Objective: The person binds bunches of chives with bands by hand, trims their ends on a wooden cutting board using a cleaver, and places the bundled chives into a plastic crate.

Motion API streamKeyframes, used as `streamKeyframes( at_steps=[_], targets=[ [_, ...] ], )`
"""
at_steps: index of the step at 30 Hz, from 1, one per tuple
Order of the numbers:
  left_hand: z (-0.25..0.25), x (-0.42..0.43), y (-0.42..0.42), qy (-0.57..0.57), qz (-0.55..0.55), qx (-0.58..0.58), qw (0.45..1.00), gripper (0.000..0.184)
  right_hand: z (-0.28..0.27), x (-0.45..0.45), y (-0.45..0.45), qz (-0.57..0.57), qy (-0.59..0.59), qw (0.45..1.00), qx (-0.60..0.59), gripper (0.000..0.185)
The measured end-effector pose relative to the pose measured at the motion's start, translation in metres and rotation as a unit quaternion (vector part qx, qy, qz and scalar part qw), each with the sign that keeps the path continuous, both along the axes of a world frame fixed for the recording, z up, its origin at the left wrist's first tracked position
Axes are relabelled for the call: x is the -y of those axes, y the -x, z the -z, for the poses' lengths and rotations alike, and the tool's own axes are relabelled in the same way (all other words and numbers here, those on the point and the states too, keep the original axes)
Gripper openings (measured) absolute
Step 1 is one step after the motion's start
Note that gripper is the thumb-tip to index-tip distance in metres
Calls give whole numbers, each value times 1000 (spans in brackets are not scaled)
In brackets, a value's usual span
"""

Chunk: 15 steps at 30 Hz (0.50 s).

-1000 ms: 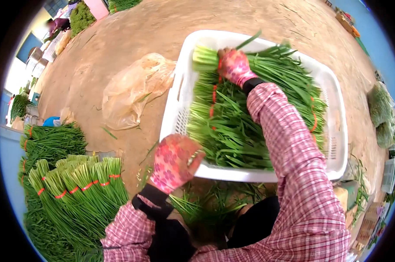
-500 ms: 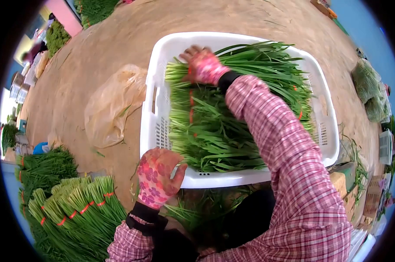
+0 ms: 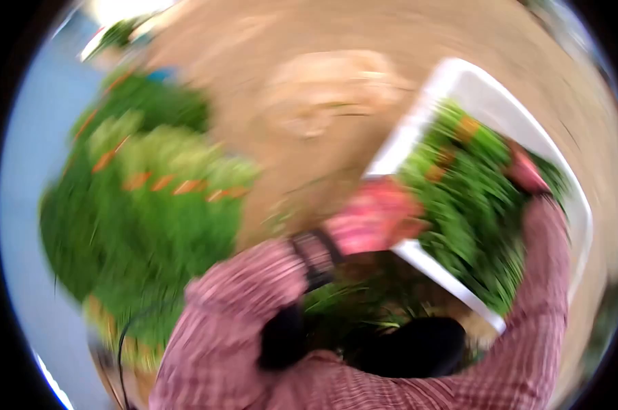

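My left hand [image 3: 381,215], in a pink patterned glove, is at the near left corner of the white basket [image 3: 428,263]; its fingers are smeared by motion. Inside the basket, my right hand [image 3: 525,169] rests on the green leafy bunches [image 3: 459,205], its fingers blurred and partly hidden. Orange-red bands circle the pale stem ends of the bunches in the basket. To the left, a large pile of banded green bunches [image 3: 165,225] lies with its pale stems pointing away from me.
A crumpled translucent plastic bag [image 3: 329,92] lies on the brown floor beyond the basket's left side. Loose green stalks [image 3: 363,301] are scattered by my knees. A blue wall [image 3: 32,171] stands at the far left.
The view has swung left toward the pile, so the basket appears farther right and tilted. My right hand has shifted from the stem ends toward the leaves.
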State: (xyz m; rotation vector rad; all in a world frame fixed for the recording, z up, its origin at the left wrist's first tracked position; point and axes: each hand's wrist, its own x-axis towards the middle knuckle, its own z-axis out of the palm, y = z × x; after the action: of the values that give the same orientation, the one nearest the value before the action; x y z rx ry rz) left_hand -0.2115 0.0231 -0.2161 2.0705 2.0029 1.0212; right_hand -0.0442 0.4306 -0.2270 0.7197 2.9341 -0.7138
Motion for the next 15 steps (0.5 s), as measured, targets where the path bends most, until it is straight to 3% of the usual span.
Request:
streamKeyframes(
  at_steps=[1, 2, 3, 4, 5, 6, 8, 10, 11, 12, 13, 14, 15],
  targets=[
    [11, 3, 1, -13, -4, -2, 1000, 29, 26, -30, -15, 17, -49, 998, 20, 86],
    [10, 6, 2, -36, -8, -24, 999, 28, 56, -67, -40, -70, -13, 995, -75, 89],
    [10, 8, 3, -60, -12, -47, 997, 29, 78, -115, -81, -2, -60, 998, 11, 89],
    [11, 9, 7, -84, -18, -69, 994, 31, 75, -109, -115, 67, -162, 981, 82, 91],
    [7, 8, 6, -25, -33, -61, 997, 33, 49, -87, -127, 135, -124, 968, 170, 94],
    [18, -10, 1, -72, -38, -51, 995, 34, 23, -73, -139, 180, -97, 943, 264, 90],
    [21, -5, 2, -66, -19, -56, 996, 33, 17, -74, -171, 155, -197, 916, 312, 79],
    [22, -3, 5, -74, 5, -58, 996, 31, 55, -92, -201, 186, -36, 982, 20, 65],
    [31, -7, 10, -118, 37, -28, 992, 32, 32, -24, -176, 122, -9, 991, -51, 56],
    [20, 5, 15, -170, 2, -31, 985, 33, 38, 4, -169, 150, 262, 922, -240, 54],
    [5, 23, 27, -219, -29, -30, 975, 35, 5, 85, -139, 80, 49, 987, -129, 50],
    [-8, 43, 44, -266, -60, -30, 962, 38, -16, 150, -120, 43, 52, 991, -117, 48],
    [-18, 68, 67, -289, -113, -47, 950, 44, 2, 183, -118, 77, 218, 952, -199, 48]
  ],
)
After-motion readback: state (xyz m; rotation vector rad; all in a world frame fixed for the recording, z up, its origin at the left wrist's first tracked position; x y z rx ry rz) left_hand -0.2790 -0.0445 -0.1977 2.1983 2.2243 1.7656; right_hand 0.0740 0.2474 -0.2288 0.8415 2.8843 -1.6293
